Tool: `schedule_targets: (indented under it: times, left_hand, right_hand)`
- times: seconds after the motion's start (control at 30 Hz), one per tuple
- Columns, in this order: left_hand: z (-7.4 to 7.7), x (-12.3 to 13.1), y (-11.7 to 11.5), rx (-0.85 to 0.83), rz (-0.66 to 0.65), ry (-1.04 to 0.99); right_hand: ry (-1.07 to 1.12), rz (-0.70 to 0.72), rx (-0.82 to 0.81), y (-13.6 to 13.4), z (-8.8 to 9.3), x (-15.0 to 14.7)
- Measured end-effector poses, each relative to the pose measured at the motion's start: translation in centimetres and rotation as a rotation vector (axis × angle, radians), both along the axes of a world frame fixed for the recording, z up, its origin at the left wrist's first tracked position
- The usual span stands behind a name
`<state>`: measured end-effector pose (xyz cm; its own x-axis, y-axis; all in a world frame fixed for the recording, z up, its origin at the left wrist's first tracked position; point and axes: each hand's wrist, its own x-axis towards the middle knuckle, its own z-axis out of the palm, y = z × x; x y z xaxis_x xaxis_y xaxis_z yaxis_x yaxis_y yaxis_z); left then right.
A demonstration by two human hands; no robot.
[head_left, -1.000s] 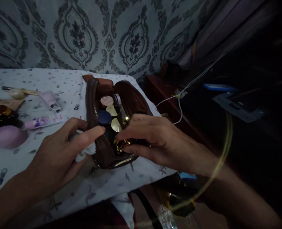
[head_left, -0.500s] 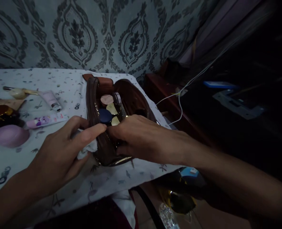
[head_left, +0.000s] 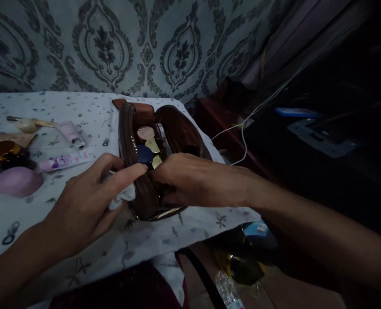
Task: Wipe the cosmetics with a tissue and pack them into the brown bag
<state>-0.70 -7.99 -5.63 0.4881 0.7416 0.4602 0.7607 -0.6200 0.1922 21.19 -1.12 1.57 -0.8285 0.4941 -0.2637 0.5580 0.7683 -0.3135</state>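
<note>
A brown cosmetic bag [head_left: 128, 141] with a gold zipper lies unzipped on the patterned white cloth. Round lids show inside it: a dark blue one [head_left: 144, 154], a pinkish one [head_left: 145, 132] and gold ones [head_left: 152, 145]. My left hand [head_left: 92, 197] is closed round a crumpled white tissue [head_left: 126, 195], its index finger and thumb side resting against the bag's near left edge. My right hand [head_left: 196, 180] reaches down into the bag; its fingers are hidden by the hand itself and the bag, so what they touch cannot be seen.
To the left lie a purple makeup sponge [head_left: 18, 182], an amber-topped jar [head_left: 5, 150], a purple-and-white tube [head_left: 66, 162], a pink tube [head_left: 69, 133] and a brush [head_left: 32, 123]. White cables [head_left: 261, 107] hang at the right. Past the table's front edge, a plastic bottle [head_left: 227, 289] sits below.
Both hands keep nearly the same pose, the right one still inside the bag. The view has shifted slightly, so the bag and the table items appear a little farther right.
</note>
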Motion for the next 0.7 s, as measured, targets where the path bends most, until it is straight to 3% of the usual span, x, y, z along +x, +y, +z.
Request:
schedule_targets:
  times: [0.3,0.53,0.7]
  left_hand:
    - [-0.4,0.0,0.2,0.012,-0.007,-0.052]
    - [0.1,0.1,0.1,-0.017,-0.009,-0.003]
    - [0.1,0.3,0.2,-0.006,-0.021,0.000]
  right_hand:
    - [0.071,-0.001,0.002,0.0,-0.1,0.6]
    - [0.338,-0.015,0.076,-1.6,0.9,4.0]
    - [0.375,-0.065,0.101,-3.4,0.2,5.7]
